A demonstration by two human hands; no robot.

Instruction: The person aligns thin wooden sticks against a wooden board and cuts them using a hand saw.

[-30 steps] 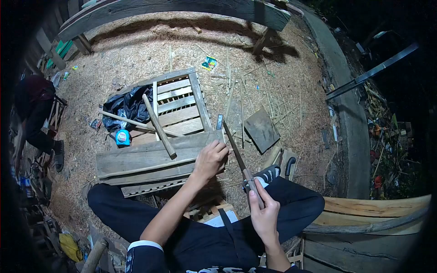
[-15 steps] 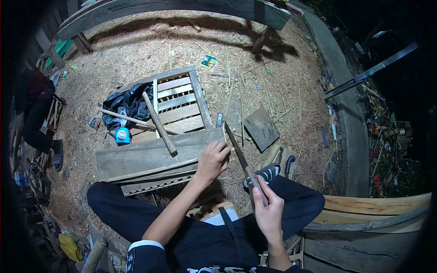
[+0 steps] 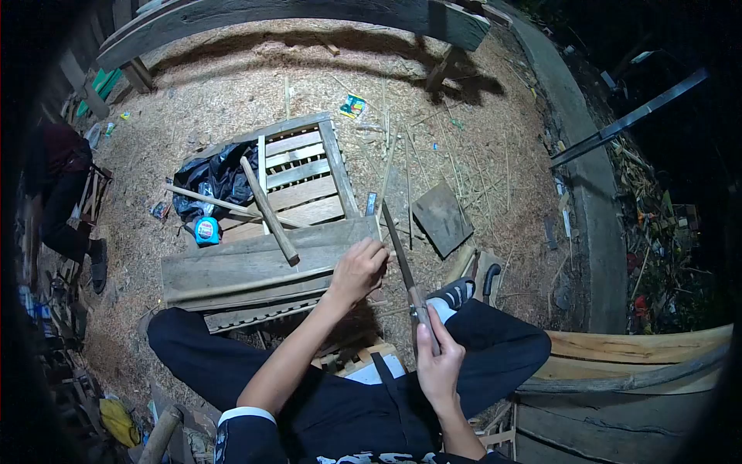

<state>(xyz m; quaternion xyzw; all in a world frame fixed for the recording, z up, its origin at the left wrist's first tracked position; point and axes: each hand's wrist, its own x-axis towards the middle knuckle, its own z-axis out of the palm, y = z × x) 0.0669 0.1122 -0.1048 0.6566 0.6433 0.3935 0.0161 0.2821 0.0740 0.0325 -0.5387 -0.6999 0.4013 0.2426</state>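
Observation:
My right hand (image 3: pixel 440 363) is wrapped around the handle of a long, narrow knife (image 3: pixel 397 246), whose dark blade points up and away from me. My left hand (image 3: pixel 359 271) is curled closed by the right end of a grey wooden board (image 3: pixel 239 271). A pale, thin strip shows near its fingertips, but whatever those fingers grip is too small to make out. The blade lies just right of my left hand. Across the board rests a round wooden stick (image 3: pixel 267 209), crossing a thinner stick (image 3: pixel 205 198).
A blue tape measure (image 3: pixel 206 230) and black plastic bag (image 3: pixel 224 178) lie on the slatted wooden frame (image 3: pixel 337 166). Right of it sits a square board (image 3: pixel 443 219) among thin strips. Another person (image 3: pixel 66 185) is at the left. A long beam (image 3: pixel 294 23) spans the back.
My right hand has shifted slightly left and down with the knife, and the blade now stands a little more upright. My left hand has barely moved.

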